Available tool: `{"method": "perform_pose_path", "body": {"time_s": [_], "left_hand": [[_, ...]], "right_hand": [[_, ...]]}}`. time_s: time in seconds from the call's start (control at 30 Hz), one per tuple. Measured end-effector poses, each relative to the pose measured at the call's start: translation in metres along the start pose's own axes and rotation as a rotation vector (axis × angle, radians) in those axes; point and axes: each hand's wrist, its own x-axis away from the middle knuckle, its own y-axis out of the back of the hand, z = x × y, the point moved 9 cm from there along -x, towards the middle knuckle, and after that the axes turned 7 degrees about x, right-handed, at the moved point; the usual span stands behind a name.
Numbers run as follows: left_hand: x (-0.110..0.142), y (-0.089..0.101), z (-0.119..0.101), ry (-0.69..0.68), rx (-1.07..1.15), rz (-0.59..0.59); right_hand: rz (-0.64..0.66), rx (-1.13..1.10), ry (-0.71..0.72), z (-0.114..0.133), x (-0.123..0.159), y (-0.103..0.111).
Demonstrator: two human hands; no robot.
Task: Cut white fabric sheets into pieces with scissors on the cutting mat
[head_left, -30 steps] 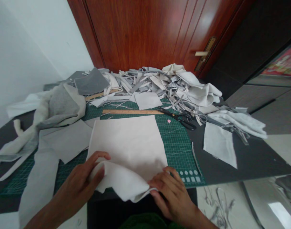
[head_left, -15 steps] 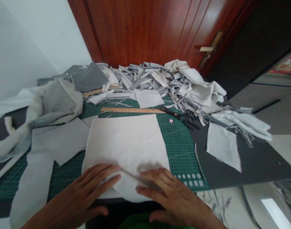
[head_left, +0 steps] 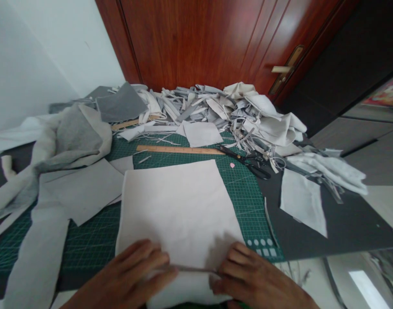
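Note:
A white piece of cloth (head_left: 180, 210) lies on the green cutting mat (head_left: 241, 197), its near part over the table's front edge. A dark line, like a fold or opening, runs across the cloth between my hands. My left hand (head_left: 141, 266) is closed on the cloth's near left part, fingers bent and slightly blurred. At the near right, my right hand (head_left: 248, 272) has its fingers curled in on the cloth. The thumbs are mostly hidden.
Behind the cloth lie a wooden ruler (head_left: 180, 149) and black scissors (head_left: 248, 163). Scraps (head_left: 196, 105) are heaped against the door. Grey-white fabric pieces (head_left: 86, 189) cover the left side; a small white square (head_left: 302, 199) lies at the right.
The white cloth has slid toward me and slightly right. My hands have moved nearer and rightward with it, and their spread fingers have curled in. The line between them now runs more level.

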Motion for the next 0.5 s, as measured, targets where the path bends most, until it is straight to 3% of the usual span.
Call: {"method": "perform_pose_path", "body": {"time_s": [0.17,0.3,0.37,0.5], "left_hand": [[-0.034,0.007,0.056,0.165,-0.121,-0.029],[-0.054,-0.010,0.066,0.156,-0.215,-0.015],[-0.059,-0.016,0.061,0.149,-0.241,-0.006],[-0.076,-0.010,0.052,0.100,-0.234,-0.003]], "right_hand": [[0.061,-0.071,-0.036,-0.005,-0.001,0.009],[0.074,-0.024,-0.024,-0.033,-0.018,0.031],[0.030,0.038,-0.083,-0.069,-0.029,0.049],[-0.202,0.174,-0.349,-0.172,-0.042,0.088]]}}
